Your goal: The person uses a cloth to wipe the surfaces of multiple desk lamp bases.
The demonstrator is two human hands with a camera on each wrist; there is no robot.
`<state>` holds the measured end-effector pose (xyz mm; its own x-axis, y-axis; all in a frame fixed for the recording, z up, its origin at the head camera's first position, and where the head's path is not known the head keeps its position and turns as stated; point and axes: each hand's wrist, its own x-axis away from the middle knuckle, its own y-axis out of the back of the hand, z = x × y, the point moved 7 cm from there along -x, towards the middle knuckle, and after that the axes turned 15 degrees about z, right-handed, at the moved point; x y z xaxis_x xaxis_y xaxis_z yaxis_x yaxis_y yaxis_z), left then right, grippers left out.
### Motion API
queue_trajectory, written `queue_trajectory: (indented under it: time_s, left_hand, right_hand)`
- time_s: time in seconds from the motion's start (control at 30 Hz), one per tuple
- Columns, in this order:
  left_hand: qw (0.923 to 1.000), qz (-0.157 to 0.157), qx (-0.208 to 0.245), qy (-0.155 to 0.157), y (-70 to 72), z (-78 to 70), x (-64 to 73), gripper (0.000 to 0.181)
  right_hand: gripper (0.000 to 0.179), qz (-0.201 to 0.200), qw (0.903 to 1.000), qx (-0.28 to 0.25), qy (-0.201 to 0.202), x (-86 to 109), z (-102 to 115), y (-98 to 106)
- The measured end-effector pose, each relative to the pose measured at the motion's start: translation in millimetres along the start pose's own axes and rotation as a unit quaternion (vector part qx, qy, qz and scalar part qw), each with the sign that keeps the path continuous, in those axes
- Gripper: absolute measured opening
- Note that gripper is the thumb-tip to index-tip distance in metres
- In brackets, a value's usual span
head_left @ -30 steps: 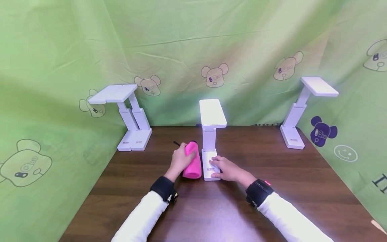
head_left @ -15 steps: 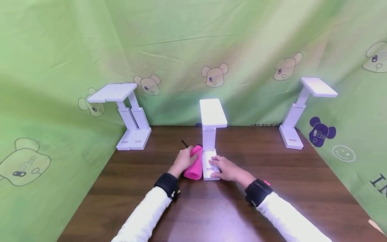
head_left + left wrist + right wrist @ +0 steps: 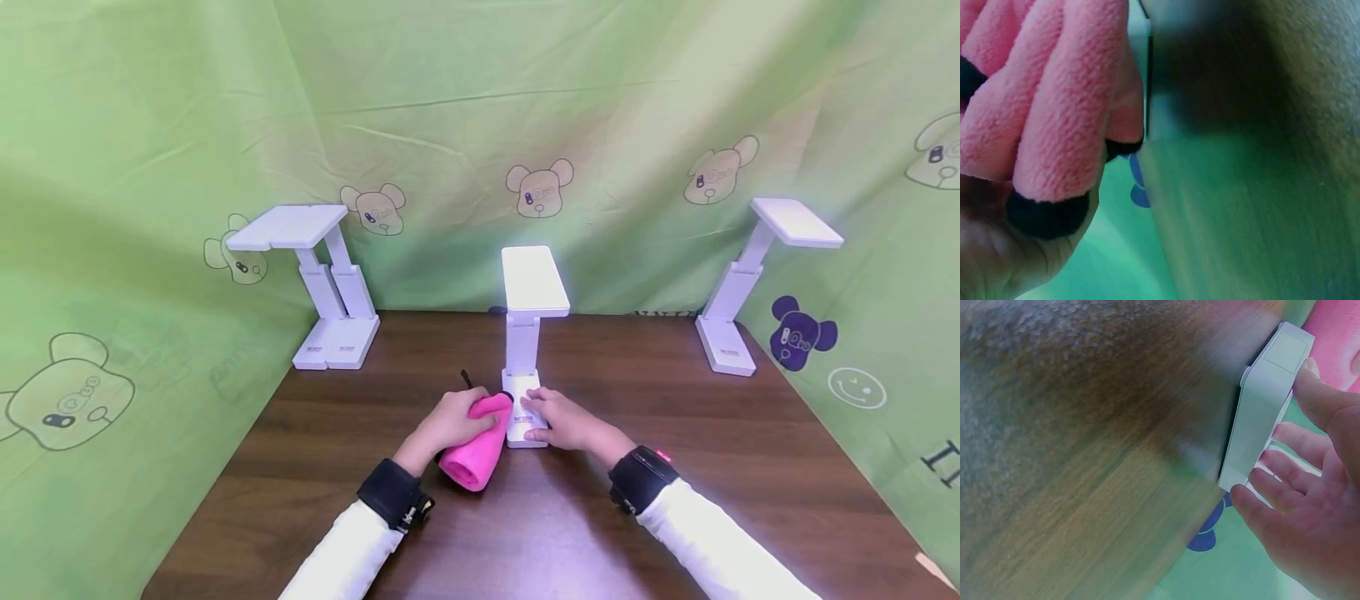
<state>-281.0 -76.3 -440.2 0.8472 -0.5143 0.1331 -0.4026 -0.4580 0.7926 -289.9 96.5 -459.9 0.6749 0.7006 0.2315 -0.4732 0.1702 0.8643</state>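
My left hand grips a bunched pink fleece cloth with black edging and a dark loop at its far end. In the left wrist view the cloth hangs in thick folds over the palm. Right of it stands a white desk lamp, its flat head raised and tilted over the base. The cloth's upper corner lies at the left edge of the base; whether they touch is unclear. My right hand rests on the lamp base, fingers spread across its top and thumb near the front end.
Two more white lamps stand side by side at the back left of the brown wooden table. A single lamp stands at the back right. Green printed fabric hangs behind and along both sides.
My left hand first carried the pink cloth right against the lamp base, then drew it back toward me and slightly left. The right hand has stayed on the base.
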Motion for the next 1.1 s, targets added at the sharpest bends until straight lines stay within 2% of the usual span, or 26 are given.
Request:
queue_trajectory:
  time_s: [0.1,0.2,0.3,0.37,0.5,0.6,0.73,0.93,1.1]
  left_hand:
    - [0.9992,-0.019,0.034,-0.004,3.8,0.5,3.0,0.033]
    - [0.9939,-0.065,0.087,0.019,9.2,7.0,5.8,0.032]
    - [0.9813,-0.131,0.133,0.050,17.2,15.0,9.5,0.036]
    - [0.9711,-0.168,0.155,0.069,22.5,19.5,13.2,0.040]
    - [0.9566,-0.217,0.173,0.088,30.8,25.5,23.1,0.043]
    - [0.9507,-0.227,0.190,0.091,33.0,28.6,28.7,0.044]
    - [0.9507,-0.221,0.200,0.087,33.5,30.0,31.6,0.046]
    - [0.9545,-0.210,0.195,0.082,25.4,31.2,33.7,0.046]
    - [0.9567,-0.206,0.192,0.073,20.9,28.9,33.2,0.045]
  right_hand:
    - [0.066,0.001,1.0000,0.004,0.007,0.7,1.0,0.0]
    - [0.066,0.005,0.9999,0.013,0.001,1.0,1.9,-1.2]
    - [0.065,-0.002,0.9993,0.031,-0.019,2.6,5.5,-0.7]
    - [0.059,-0.015,0.9984,0.052,-0.016,3.7,13.3,-0.7]
    - [0.049,-0.040,0.9918,0.111,0.050,4.8,39.9,-8.5]
    - [0.047,-0.046,0.9847,0.153,0.070,5.1,52.2,-17.2]
    - [0.041,-0.062,0.9803,0.183,0.044,2.7,53.7,-17.0]
    - [0.039,-0.074,0.9835,0.158,0.048,-0.6,44.5,-11.1]
    - [0.042,-0.080,0.9868,0.134,0.044,-6.8,23.6,-3.5]
